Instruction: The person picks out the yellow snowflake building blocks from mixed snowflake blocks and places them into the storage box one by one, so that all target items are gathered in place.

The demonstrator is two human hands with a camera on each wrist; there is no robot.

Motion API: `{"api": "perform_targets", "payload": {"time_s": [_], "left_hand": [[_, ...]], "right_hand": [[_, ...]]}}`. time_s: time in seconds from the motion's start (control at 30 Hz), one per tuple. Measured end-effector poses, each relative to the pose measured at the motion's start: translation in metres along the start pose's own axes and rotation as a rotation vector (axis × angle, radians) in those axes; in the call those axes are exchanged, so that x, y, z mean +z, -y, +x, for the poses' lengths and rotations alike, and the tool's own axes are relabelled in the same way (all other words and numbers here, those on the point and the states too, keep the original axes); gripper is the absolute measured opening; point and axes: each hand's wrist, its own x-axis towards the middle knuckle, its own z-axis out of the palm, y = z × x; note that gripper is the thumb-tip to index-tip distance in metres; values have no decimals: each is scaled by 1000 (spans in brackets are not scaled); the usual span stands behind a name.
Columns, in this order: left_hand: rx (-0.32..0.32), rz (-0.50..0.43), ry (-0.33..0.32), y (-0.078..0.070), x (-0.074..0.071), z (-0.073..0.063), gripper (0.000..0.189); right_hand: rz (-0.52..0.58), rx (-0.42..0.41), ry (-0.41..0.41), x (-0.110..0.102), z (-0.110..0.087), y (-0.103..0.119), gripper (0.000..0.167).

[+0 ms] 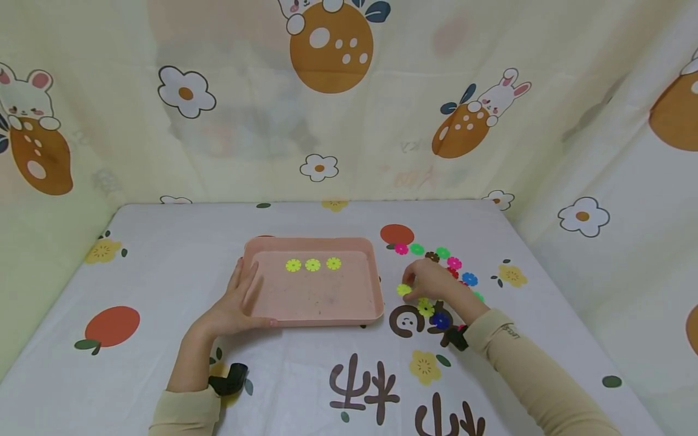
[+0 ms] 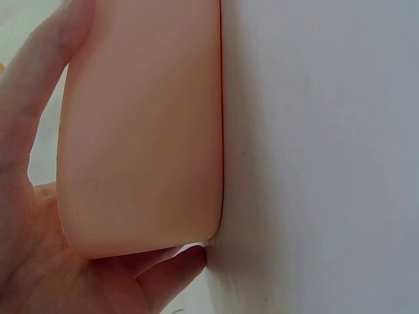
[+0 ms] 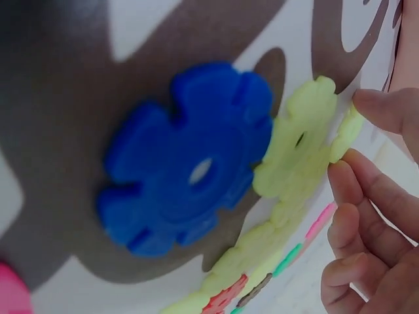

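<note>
yellow flower piece (image 1: 403,290): in the head view i pinch it in my right hand (image 1: 432,280), just beside the right side of the pink tray (image 1: 327,322). three more yellow pieces (image 1: 308,265) lie in a row inside. my left hand (image 1: 233,312) is spread against the tray's left end. the left wrist view shows that hand touching the tray's wall. in the right wrist view, my thumb and fingertip grip the piece's edges, near a blue piece (image 3: 177,150).

Before you lies a white fruit-and-flower-print tablecloth (image 1: 185,266); behind the tablecloth and at its left and right hangs a pale rabbit-and-flower-print curtain (image 1: 245,151).
</note>
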Motion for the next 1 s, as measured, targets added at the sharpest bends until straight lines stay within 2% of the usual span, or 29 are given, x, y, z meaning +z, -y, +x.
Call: {"api": "perform_targets", "payload": {"time_s": [0.5,0.73,1.0], "left_hand": [[7,2,-2,1,0,0,121],[7,5,-2,1,1,0,121],[-9,15,2,0,0,0,120]], "right_hand": [[-15,54,13,2,1,2,30],[-23,-50,-60,-5,-3,4,32],[-33,-130,-81,-15,2,11,32]]}}
